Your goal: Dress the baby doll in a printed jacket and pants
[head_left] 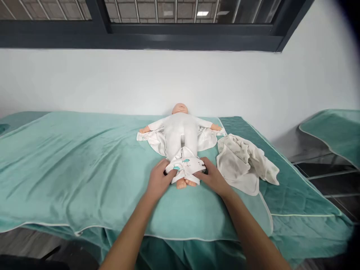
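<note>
A baby doll (180,131) in a white bodysuit lies on its back on a teal blanket (84,157), head toward the wall, arms spread. Under its torso lies an opened white patterned garment (153,139). White patterned trousers (185,165) are bunched around the doll's lower legs, with its bare feet (185,183) sticking out. My left hand (158,179) grips the left side of the trousers' bunched fabric. My right hand (213,175) grips the right side. Both hands have their fingers closed on the cloth.
A crumpled white patterned cloth (244,163) lies right of the doll. The blanket covers a bed against a white wall (112,82) under a dark-framed window (168,37). A second teal-covered bed (334,131) stands at the right, across a dark floor gap.
</note>
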Demonstrator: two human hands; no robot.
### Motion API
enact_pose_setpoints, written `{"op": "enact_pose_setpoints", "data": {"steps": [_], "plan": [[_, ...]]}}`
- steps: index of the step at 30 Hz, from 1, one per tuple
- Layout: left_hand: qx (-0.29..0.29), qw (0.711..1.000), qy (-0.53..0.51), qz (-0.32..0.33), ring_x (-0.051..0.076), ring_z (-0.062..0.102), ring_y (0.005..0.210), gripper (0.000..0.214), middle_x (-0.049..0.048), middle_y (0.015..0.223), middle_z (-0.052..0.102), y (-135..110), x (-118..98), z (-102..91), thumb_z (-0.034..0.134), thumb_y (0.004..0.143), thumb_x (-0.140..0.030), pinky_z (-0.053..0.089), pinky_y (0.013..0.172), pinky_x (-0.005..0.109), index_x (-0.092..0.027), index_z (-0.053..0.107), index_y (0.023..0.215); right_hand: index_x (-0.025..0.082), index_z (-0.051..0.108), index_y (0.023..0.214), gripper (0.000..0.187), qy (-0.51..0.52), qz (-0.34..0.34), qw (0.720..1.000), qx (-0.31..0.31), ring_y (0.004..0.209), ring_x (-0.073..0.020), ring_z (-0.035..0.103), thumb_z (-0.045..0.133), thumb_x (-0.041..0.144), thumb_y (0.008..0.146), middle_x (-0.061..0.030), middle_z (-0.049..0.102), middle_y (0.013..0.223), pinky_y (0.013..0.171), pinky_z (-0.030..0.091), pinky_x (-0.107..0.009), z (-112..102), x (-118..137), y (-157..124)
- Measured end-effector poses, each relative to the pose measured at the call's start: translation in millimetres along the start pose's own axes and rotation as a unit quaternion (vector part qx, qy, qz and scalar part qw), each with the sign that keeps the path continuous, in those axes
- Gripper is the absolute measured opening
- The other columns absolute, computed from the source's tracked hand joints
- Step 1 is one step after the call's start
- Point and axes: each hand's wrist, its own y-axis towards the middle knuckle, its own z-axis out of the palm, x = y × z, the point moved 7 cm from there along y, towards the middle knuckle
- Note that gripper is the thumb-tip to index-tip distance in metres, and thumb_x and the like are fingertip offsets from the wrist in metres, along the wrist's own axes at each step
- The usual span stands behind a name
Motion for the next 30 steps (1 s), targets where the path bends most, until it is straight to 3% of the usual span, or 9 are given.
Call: {"op": "enact_pose_setpoints", "data": {"steps": [4, 7, 10, 12, 16, 22, 26, 30], "plan": [[0.030, 1.000, -0.007, 0.004, 0.014, 0.045, 0.072, 0.023, -0.0030, 0.074, 0.044, -11.4, 1.0, -3.5, 0.056, 0.087, -0.029, 0.034, 0.068, 0.028, -0.020, 0.045, 0.070, 0.022, 0.053, 0.104, 0.029, -0.043, -0.004, 0.999, -0.029, 0.085, -0.0180, 0.053, 0.067, 0.035, 0.082, 0.0011, 0.057, 0.091, 0.078, 0.042, -0.031, 1.4, 5.2, -12.1], [0.072, 0.996, -0.054, 0.014, 0.017, 0.053, 0.087, 0.021, 0.0008, 0.092, 0.053, -16.8, 2.8, -2.7, 0.060, 0.088, -0.040, 0.041, 0.077, 0.029, -0.020, 0.053, 0.087, 0.021, 0.052, 0.112, 0.042, -0.017, -0.008, 1.000, -0.005, 0.094, -0.0210, 0.056, 0.071, 0.040, 0.080, -0.0024, 0.060, 0.101, 0.082, 0.045, -0.033, 3.9, 9.7, -16.5], [0.095, 0.991, -0.082, 0.039, 0.024, 0.054, 0.110, 0.061, 0.0075, 0.119, 0.053, -23.5, 4.7, -0.9, 0.080, 0.069, -0.047, 0.044, 0.092, 0.036, -0.022, 0.051, 0.117, 0.022, 0.044, 0.128, 0.075, 0.023, -0.030, 0.998, 0.050, 0.118, -0.0257, 0.053, 0.084, 0.044, 0.068, -0.0078, 0.057, 0.128, 0.098, 0.044, -0.037, 9.5, 16.9, -22.0], [0.083, 0.994, -0.060, 0.044, 0.028, 0.052, 0.116, 0.083, 0.0105, 0.125, 0.051, -27.2, 7.1, -0.7, 0.088, 0.057, -0.046, 0.043, 0.097, 0.042, -0.022, 0.046, 0.125, 0.023, 0.042, 0.131, 0.086, 0.011, -0.033, 0.998, 0.046, 0.124, -0.0267, 0.051, 0.089, 0.042, 0.061, -0.0089, 0.055, 0.133, 0.103, 0.042, -0.039, 10.0, 19.1, -25.3], [0.063, 0.998, -0.010, 0.029, 0.028, 0.055, 0.112, 0.068, 0.0103, 0.120, 0.056, -31.0, 5.7, -1.1, 0.083, 0.063, -0.048, 0.045, 0.095, 0.042, -0.020, 0.051, 0.115, 0.019, 0.051, 0.120, 0.066, -0.043, -0.031, 0.999, 0.003, 0.110, -0.0260, 0.058, 0.084, 0.043, 0.068, -0.0080, 0.062, 0.116, 0.094, 0.046, -0.038, 10.5, 23.6, -28.4], [0.127, 0.990, 0.025, -0.055, 0.022, 0.058, 0.081, 0.039, 0.0020, 0.086, 0.064, -42.5, -7.2, -15.0, 0.067, 0.077, -0.055, 0.044, 0.069, 0.031, -0.020, 0.059, 0.090, 0.019, 0.059, 0.101, 0.036, -0.094, -0.004, 0.995, 0.042, 0.080, -0.0193, 0.060, 0.072, 0.045, 0.079, -0.0019, 0.067, 0.091, 0.069, 0.044, -0.029, 21.1, 40.9, -35.0], [0.228, 0.971, -0.038, -0.068, 0.022, 0.060, 0.085, 0.030, 0.0014, 0.091, 0.068, -56.3, -29.6, -36.4, 0.061, 0.084, -0.049, 0.045, 0.072, 0.030, -0.020, 0.064, 0.092, 0.021, 0.062, 0.092, 0.017, -0.118, -0.020, 0.991, 0.061, 0.078, -0.0189, 0.059, 0.066, 0.034, 0.081, -0.0003, 0.068, 0.085, 0.067, 0.042, -0.027, 19.9, 68.3, -44.9], [0.336, 0.940, -0.020, -0.059, 0.022, 0.061, 0.086, 0.026, 0.0003, 0.096, 0.070, -63.2, -58.3, -64.6, 0.066, 0.080, -0.042, 0.045, 0.070, 0.027, -0.023, 0.068, 0.097, 0.022, 0.066, 0.095, 0.025, -0.095, -0.040, 0.983, 0.151, 0.075, -0.0186, 0.058, 0.072, 0.037, 0.075, 0.0006, 0.067, 0.083, 0.064, 0.042, -0.026, 17.0, 102.6, -53.7]]}}
